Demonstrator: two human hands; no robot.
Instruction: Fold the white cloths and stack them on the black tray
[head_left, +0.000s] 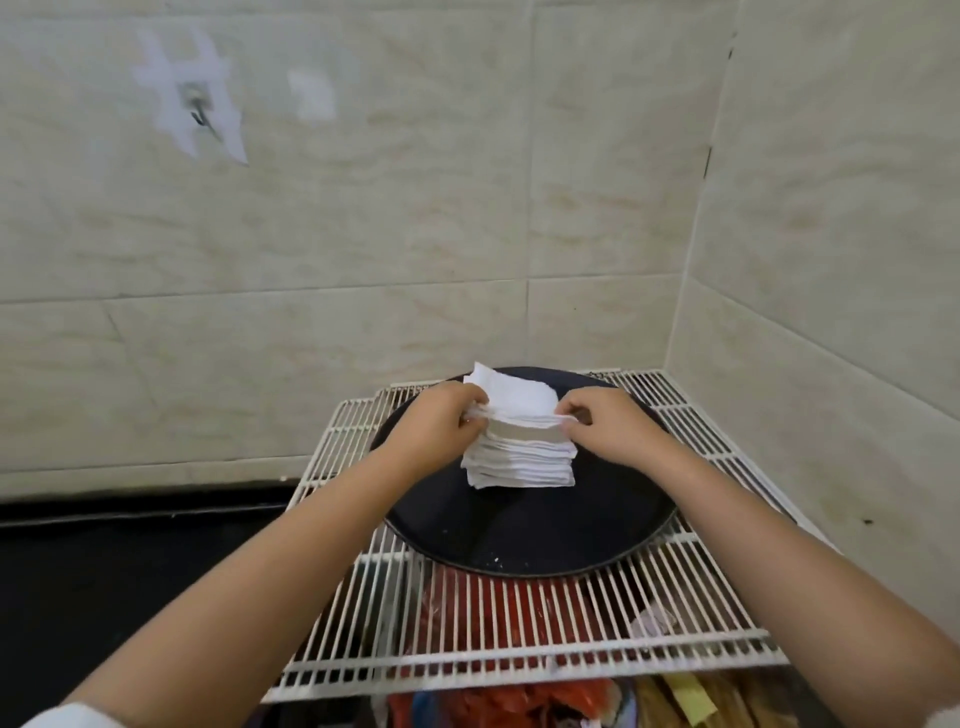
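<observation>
Both bare forearms reached forward from the lower corners and met over the round black tray (519, 540), wrists level, backs of the hands turned up toward the camera. The left hand (444, 421) had its fingers curled in and pinched the left end of the top white cloth (511, 397); the right hand (608, 423) mirrored it, fingers bent and pinching the right end of the same cloth — the near edge was stretched taut between the two grips, and the far part of the cloth rose slightly toward the wall. That one cloth sat directly over the stack of folded white cloths (519, 462), which stood near the middle of the tray, its edges roughly squared; the layers were too thin and blurred to count, though there were plainly many. There was one tray, and it rested on one white wire rack (691, 587), covering most of the rack's far half. Under the rack's bars lay red plastic packaging (483, 613) and other wrapped goods, their printing too blurred to read. A single metal hook (200, 111) hung on the tiled wall (467, 182) amid pale patches of tape residue — no writing showed there. A strip of dark counter (130, 545) ran to the left of the rack.
</observation>
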